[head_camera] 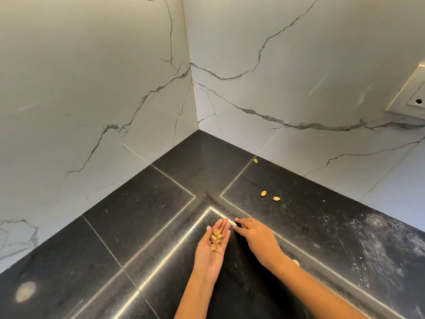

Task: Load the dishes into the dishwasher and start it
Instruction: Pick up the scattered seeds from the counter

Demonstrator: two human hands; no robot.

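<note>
My left hand (212, 247) lies palm up over the black stone counter (138, 215), cupping several pistachio shells (215, 239). My right hand (255, 236) rests palm down just to its right, fingers spread and touching the counter, holding nothing. Two loose shells (270, 196) lie farther back on the right, another shell (255, 160) sits near the wall, and one (296, 262) peeks out beside my right forearm. No dishes or dishwasher are in view.
White marble-look walls (115, 88) meet in a corner behind the counter. A wall socket plate (411, 97) is at the right edge. Pale dusty smears mark the counter at right (377, 245) and lower left (25, 292).
</note>
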